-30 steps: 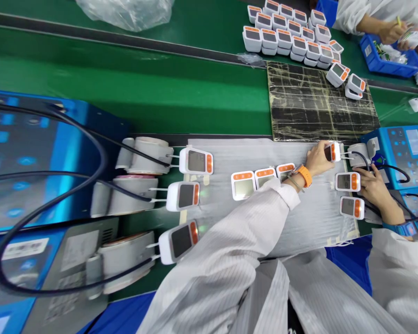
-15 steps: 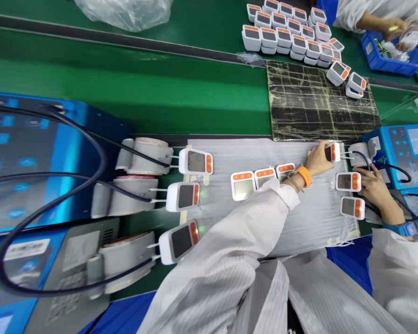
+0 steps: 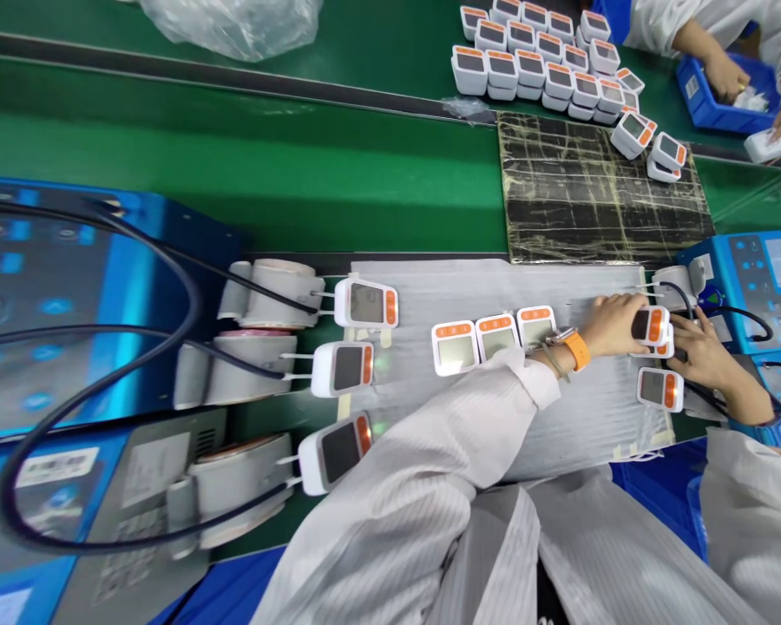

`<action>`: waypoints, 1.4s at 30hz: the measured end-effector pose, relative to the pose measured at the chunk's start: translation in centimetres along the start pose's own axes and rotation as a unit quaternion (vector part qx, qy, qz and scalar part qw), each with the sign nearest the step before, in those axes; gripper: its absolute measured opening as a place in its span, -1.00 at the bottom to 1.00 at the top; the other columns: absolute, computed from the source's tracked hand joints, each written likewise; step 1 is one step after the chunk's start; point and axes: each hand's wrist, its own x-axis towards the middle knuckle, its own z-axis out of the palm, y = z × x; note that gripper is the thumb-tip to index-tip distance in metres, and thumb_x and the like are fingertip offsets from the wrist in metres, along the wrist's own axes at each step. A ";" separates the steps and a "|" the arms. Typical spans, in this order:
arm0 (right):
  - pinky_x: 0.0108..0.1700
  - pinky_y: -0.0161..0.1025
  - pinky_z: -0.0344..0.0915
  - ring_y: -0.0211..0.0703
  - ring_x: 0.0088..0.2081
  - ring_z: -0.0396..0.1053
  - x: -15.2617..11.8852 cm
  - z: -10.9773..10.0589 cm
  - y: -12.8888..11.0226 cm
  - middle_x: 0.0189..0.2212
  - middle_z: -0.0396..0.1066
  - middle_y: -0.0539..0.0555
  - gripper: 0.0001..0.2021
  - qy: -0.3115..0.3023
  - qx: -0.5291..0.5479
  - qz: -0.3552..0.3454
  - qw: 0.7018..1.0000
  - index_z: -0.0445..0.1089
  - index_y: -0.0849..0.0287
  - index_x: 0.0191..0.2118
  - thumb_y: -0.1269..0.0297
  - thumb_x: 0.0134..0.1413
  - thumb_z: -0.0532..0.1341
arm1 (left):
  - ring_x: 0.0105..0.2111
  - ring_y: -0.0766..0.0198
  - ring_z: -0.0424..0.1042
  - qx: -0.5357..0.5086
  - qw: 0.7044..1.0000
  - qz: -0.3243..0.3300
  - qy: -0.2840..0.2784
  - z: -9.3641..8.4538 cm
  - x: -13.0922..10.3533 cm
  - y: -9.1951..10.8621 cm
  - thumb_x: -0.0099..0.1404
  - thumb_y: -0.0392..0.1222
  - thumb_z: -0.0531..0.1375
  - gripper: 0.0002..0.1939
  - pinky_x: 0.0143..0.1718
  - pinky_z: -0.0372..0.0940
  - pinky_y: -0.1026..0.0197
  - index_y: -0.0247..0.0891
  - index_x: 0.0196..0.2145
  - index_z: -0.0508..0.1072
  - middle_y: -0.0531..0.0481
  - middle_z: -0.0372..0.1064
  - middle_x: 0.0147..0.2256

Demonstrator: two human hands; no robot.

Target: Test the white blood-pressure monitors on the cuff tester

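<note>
The small white plastic monitor with orange buttons (image 3: pixel 649 325) sits in your left hand (image 3: pixel 615 323), fingers wrapped around it, above the grey foam mat (image 3: pixel 469 286). At three o'clock, your right hand (image 3: pixel 699 351) curls beside it; its grip I cannot tell.

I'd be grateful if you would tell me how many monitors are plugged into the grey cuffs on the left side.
3: top monitor, middle monitor and bottom monitor, each beside a grey cuff, stacked down the sheet's left edge. None looks hidden.
</note>
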 end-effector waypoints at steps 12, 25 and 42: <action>0.39 0.37 -0.14 0.16 -0.15 0.50 1.4 0.0 -1.6 -0.43 0.53 0.14 -0.75 0.050 0.005 0.086 0.995 0.48 0.05 -0.47 0.38 0.08 0.08 | 0.07 -0.09 0.39 -0.002 0.999 0.026 0.043 1.9 -1.7 1.4 0.24 -0.20 0.34 -0.57 0.06 0.35 0.00 -0.28 0.00 0.29 -0.24 0.47 0.00; -0.25 -0.09 0.56 0.02 -0.25 0.55 4.9 -8.3 -11.3 -0.18 0.58 0.12 -0.42 0.047 0.578 0.249 0.776 0.45 0.08 0.13 -0.14 0.07 0.36 | 0.10 0.00 0.38 -0.195 0.951 0.137 0.196 -2.8 -6.9 -0.4 0.04 -0.26 0.47 -0.28 0.11 0.34 -0.15 -0.15 0.05 0.19 -0.15 0.34 0.07; -0.27 -0.06 0.56 0.04 -0.19 0.51 6.7 -6.3 -11.9 -0.08 0.47 0.19 -0.23 0.048 0.564 0.247 0.786 0.20 0.09 0.27 -0.15 0.03 0.37 | 0.10 -0.05 0.31 -0.011 0.986 0.095 0.138 -5.7 -7.6 0.1 0.12 -0.34 0.41 -0.38 0.12 0.38 -0.16 -0.20 0.09 0.27 -0.17 0.32 0.09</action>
